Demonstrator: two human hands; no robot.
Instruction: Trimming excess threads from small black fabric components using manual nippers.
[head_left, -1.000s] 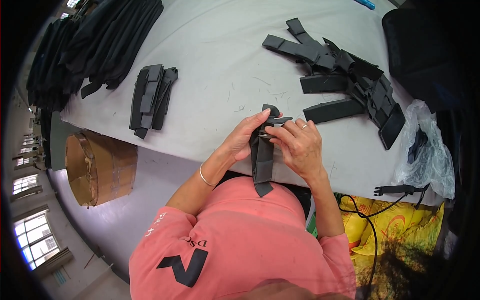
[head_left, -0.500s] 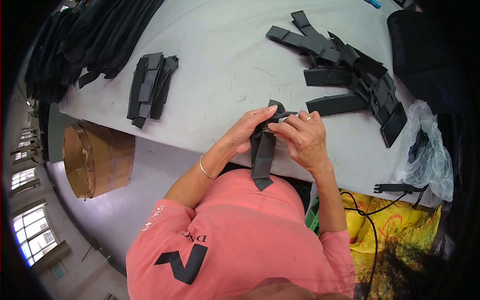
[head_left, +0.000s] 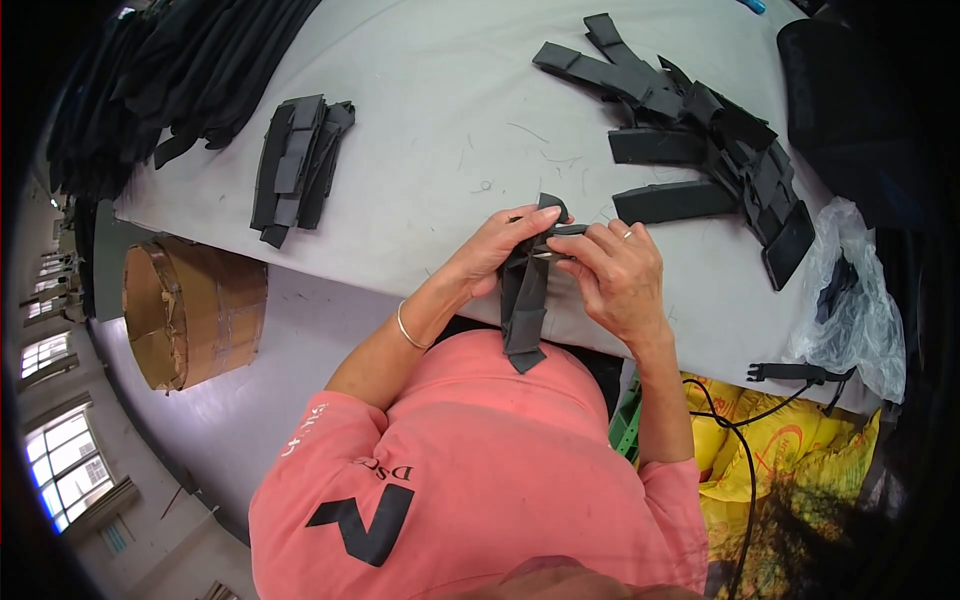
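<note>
A folded black fabric strap piece (head_left: 526,308) hangs over the table's front edge, its lower end against my pink shirt. My left hand (head_left: 508,246) grips its upper part, with the thumb on top of the fold. Pinched in my right hand (head_left: 615,270) is a small dark tool with a pale metal tip, which looks like thread snips (head_left: 568,230). The tip is at the strap piece, just beside my left fingers. My right fingers cover most of the tool, so whether its blades are apart cannot be made out.
Similar black strap pieces lie stacked (head_left: 299,165) at the left and in a loose pile (head_left: 735,150) at the right. A clear plastic bag (head_left: 860,310) and a black buckle strap (head_left: 800,373) are at the right edge. A cardboard drum (head_left: 215,315) stands on the floor.
My right hand has shifted slightly to the right, and the metal tip shows more plainly beside the strap piece. My left hand keeps its hold.
</note>
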